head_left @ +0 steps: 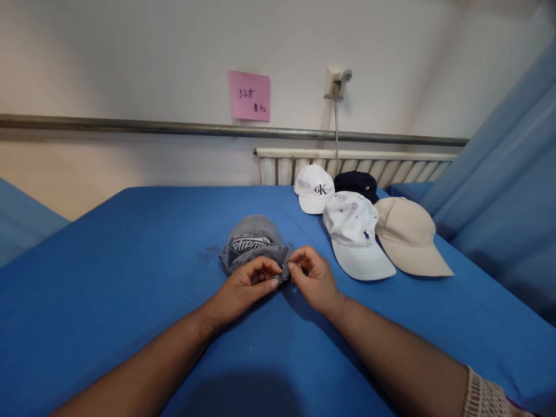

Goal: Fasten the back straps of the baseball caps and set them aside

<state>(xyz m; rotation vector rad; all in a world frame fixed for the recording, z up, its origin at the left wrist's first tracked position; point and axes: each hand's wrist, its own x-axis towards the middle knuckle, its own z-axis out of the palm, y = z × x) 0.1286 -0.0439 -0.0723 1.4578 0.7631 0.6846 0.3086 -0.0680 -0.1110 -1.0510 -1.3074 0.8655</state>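
A washed grey baseball cap (257, 229) with a lettered patch lies on the blue-covered surface in front of me. At its near right edge, a narrow grey strap-like part (284, 272) sticks out between my hands. My left hand (247, 285) pinches that part from the left, thumb and fingertips together. From the right, my right hand (315, 278) pinches it too, fingers curled. The fingertips cover some of the strap, so its fastening cannot be made out. The cap's near side is partly behind my left hand.
Right of the grey cap sit a white cap (313, 184), a dark navy cap (356, 182), a pale blue-white cap (351, 217) and a beige cap (406, 229). Behind are a radiator (282, 168), metal rail (174, 125) and wall socket (333, 84). A blue curtain (504, 150) hangs right.
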